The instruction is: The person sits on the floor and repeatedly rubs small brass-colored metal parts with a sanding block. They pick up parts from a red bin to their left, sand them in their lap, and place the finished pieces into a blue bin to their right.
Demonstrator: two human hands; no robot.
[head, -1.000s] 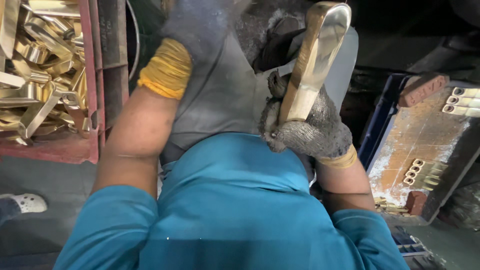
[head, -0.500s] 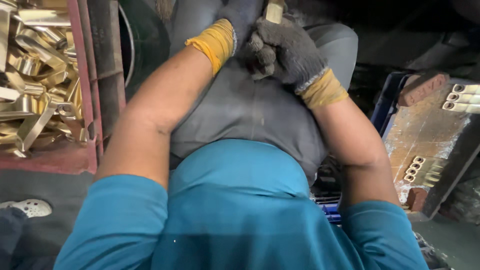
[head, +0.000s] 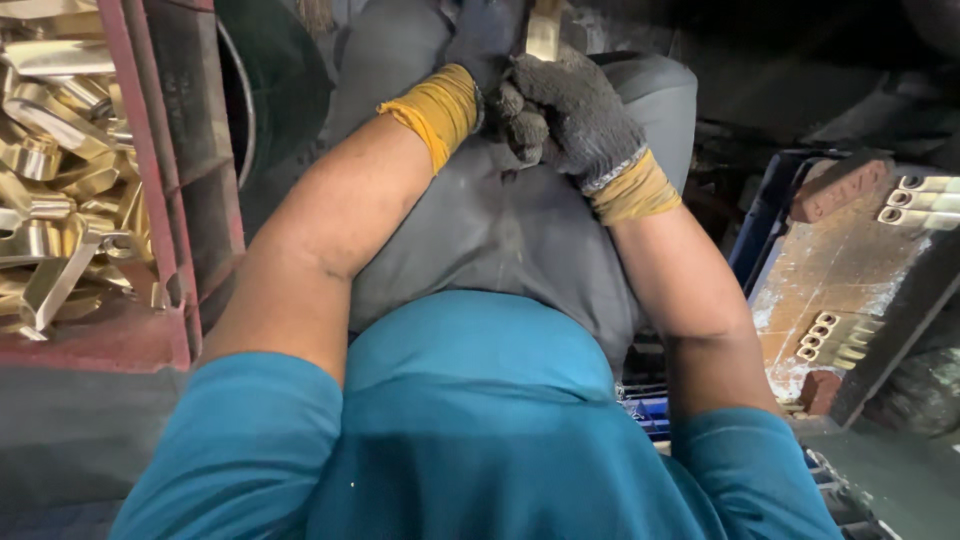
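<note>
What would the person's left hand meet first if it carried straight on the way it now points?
The left hand points up-frame over the lap; the brass piece gripped by the right hand lies closest, though depth is unclear and the frame edge cuts the view.

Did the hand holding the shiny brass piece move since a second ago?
Yes. The right hand with the brass piece moved up and leftward, away from the rusty tray, meeting the left hand.
</note>
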